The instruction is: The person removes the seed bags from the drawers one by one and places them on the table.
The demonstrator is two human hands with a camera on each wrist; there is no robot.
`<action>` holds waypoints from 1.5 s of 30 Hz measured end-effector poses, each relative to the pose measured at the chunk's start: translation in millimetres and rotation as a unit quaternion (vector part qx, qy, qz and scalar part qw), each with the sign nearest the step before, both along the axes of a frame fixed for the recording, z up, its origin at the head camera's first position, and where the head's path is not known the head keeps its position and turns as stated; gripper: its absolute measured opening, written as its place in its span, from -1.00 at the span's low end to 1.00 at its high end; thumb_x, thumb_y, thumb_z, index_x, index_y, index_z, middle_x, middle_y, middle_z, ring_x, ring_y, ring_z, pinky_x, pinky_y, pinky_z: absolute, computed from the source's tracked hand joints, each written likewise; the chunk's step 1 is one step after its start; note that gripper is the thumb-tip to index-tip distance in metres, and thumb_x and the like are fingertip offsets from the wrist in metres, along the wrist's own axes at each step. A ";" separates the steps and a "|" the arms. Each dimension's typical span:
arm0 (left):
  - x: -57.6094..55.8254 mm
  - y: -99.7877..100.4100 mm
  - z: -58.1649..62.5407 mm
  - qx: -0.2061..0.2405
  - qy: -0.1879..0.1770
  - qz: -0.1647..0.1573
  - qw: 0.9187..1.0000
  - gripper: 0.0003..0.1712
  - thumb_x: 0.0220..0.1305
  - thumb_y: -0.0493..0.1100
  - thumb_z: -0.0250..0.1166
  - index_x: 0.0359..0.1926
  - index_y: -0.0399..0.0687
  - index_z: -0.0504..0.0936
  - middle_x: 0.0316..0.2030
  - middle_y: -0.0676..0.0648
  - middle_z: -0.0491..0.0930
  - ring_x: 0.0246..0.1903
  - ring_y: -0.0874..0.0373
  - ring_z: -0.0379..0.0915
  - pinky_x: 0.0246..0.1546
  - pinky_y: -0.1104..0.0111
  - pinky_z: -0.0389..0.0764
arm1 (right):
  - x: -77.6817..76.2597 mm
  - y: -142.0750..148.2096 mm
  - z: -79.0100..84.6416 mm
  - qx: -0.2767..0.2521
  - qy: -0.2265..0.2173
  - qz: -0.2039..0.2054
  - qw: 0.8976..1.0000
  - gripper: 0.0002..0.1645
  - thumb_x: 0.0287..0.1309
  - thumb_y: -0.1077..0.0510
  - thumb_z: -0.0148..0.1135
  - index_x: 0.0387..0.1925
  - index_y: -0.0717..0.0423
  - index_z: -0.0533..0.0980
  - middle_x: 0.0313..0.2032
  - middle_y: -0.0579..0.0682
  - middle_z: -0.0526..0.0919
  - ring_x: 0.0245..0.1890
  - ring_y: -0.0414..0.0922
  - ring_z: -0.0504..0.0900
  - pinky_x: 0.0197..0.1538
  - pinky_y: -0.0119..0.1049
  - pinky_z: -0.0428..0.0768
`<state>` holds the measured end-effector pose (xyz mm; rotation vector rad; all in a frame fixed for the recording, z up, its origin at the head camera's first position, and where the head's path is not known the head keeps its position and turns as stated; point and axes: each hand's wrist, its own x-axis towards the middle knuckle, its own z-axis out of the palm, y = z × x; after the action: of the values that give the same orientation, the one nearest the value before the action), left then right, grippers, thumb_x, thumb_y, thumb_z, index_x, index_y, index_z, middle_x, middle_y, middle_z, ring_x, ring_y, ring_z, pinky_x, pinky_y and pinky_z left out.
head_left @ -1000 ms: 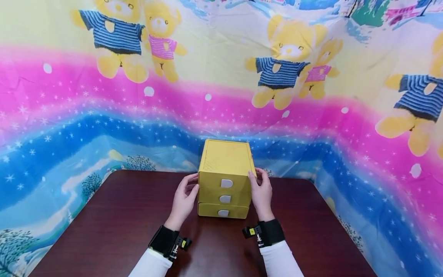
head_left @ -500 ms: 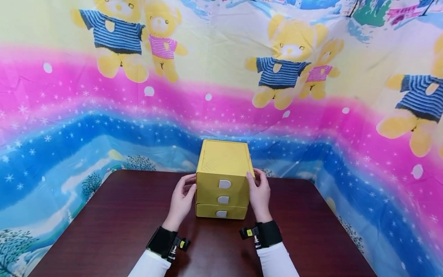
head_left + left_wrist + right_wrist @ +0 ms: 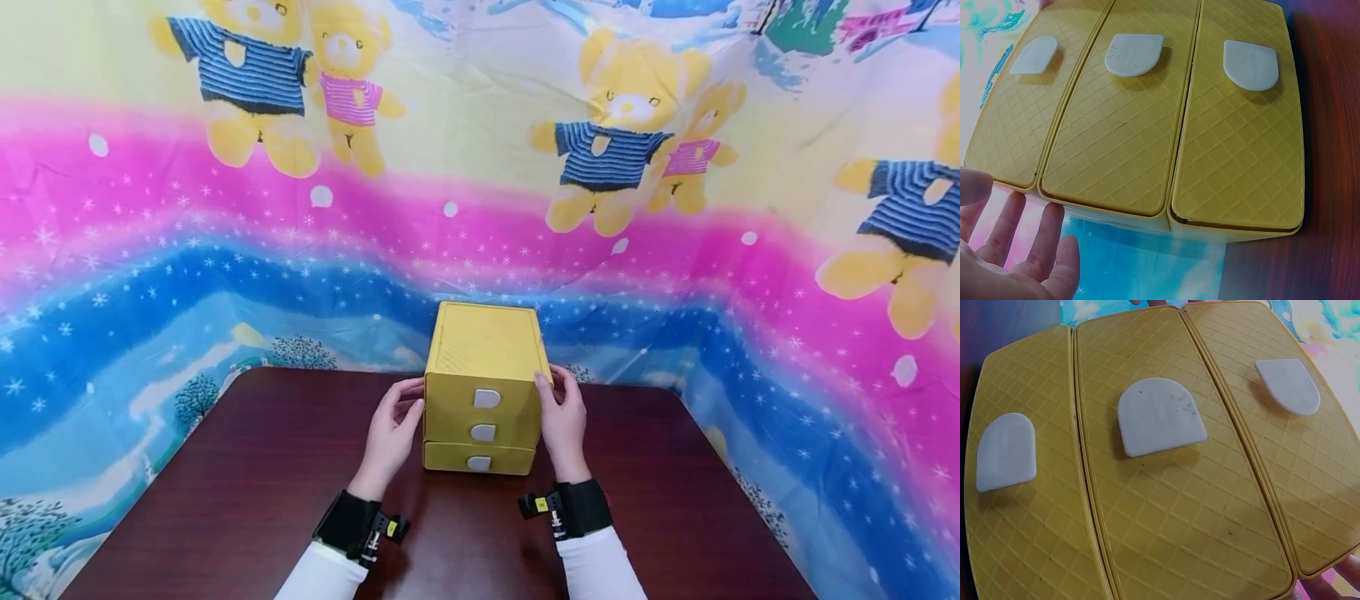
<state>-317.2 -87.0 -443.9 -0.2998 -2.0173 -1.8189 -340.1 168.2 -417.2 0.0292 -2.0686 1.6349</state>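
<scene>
A yellow three-drawer storage box (image 3: 491,342) stands on the table, its drawer fronts towards me. Each front has a diamond pattern and a white rounded handle (image 3: 1135,55). My left hand (image 3: 390,437) rests against the box's left side near the upper front corner, its fingers (image 3: 1044,247) loosely extended in the left wrist view. At the opposite side, my right hand (image 3: 564,421) holds the upper right front corner, thumb at the top edge and fingers along the side. Only some right fingertips (image 3: 1349,570) show in the right wrist view, at the lower right.
The dark reddish-brown table (image 3: 285,475) extends around the box. Behind it and at both sides hangs a colourful cloth (image 3: 465,250) printed with bears and snowflakes. Black straps with small cameras (image 3: 581,507) sit on both wrists.
The box and both hands shifted slightly left between one second and half a second ago. Since then they have stayed almost still.
</scene>
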 end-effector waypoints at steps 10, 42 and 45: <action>-2.2 1.2 -1.6 0.002 -0.006 0.010 1.000 -0.64 0.48 -0.33 0.19 0.24 -0.15 0.57 0.16 -0.18 0.57 0.03 -0.09 0.58 -0.03 0.40 0.55 | -0.8 1.8 1.5 0.009 0.004 0.002 1.000 -0.41 0.44 -0.18 0.17 0.31 0.06 0.45 0.23 0.18 0.53 0.28 0.13 0.51 0.24 0.10 0.49; -0.2 -3.7 2.1 -0.007 -0.025 0.009 1.000 -0.65 0.49 -0.30 0.19 0.23 -0.10 0.60 0.18 -0.14 0.59 0.07 -0.08 0.58 0.00 0.39 0.53 | 25.2 -4.0 26.4 0.212 0.174 -0.063 0.959 -0.55 0.30 0.10 0.38 0.17 0.15 0.56 0.09 0.17 0.50 0.15 0.14 0.44 0.22 0.05 0.37; -0.8 -3.5 2.3 -0.008 -0.025 0.010 1.000 -0.65 0.50 -0.29 0.18 0.24 -0.12 0.59 0.18 -0.16 0.58 0.07 -0.09 0.58 0.00 0.40 0.52 | 31.6 -9.4 31.5 0.286 0.229 -0.036 0.930 -0.69 0.22 0.16 0.45 0.00 0.10 0.66 -0.09 0.08 0.58 -0.01 0.05 0.53 0.08 -0.05 0.48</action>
<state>-318.0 -90.5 -441.6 -0.2390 -2.0624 -1.8167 -308.6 158.8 -385.7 0.4801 -2.0533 0.8254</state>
